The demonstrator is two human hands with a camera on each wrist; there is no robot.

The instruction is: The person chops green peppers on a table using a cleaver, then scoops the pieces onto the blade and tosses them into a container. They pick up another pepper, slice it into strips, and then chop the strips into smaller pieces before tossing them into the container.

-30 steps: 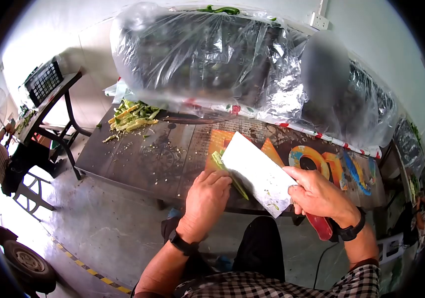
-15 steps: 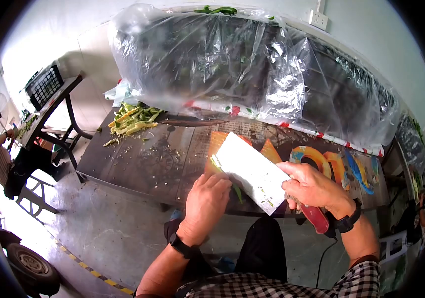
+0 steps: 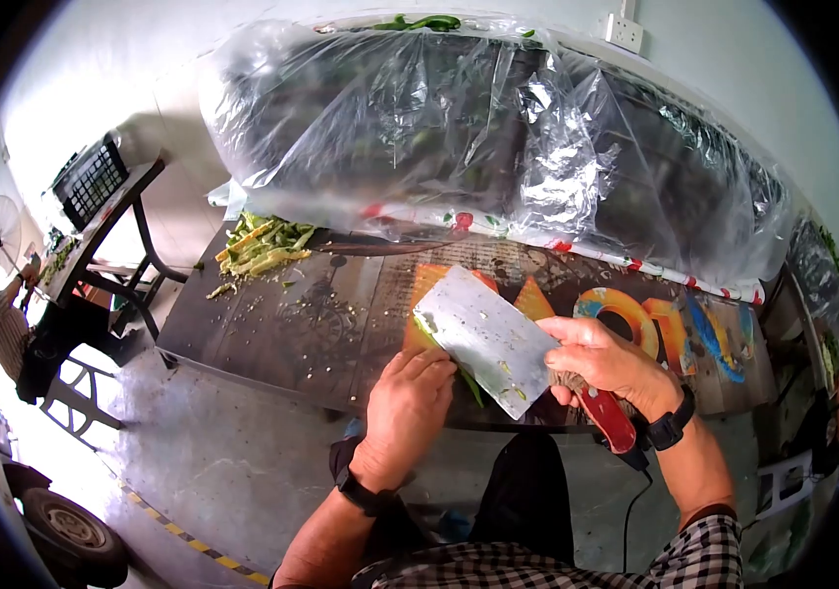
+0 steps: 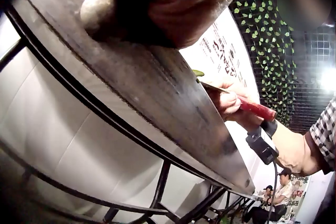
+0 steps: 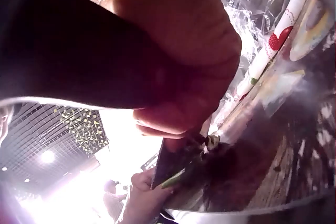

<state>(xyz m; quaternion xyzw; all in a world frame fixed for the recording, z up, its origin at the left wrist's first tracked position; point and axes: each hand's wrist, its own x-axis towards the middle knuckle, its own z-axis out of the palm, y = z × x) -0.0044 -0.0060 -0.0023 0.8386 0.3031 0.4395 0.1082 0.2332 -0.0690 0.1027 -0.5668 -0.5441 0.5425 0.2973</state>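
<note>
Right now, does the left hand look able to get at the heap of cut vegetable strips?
Probably yes: only small scattered bits lie on the table between the left hand and the heap of cut strips, and the cleaver is on the hand's other side.

The person wears a checked shirt [image 3: 459, 567] in black and pale tones (dark trim edges the sleeve [image 3: 706, 550]), black trousers [image 3: 527, 491], and black bands [image 3: 673, 422] on both wrists, the right one trailing a thin black cable [image 3: 627, 525].
</note>
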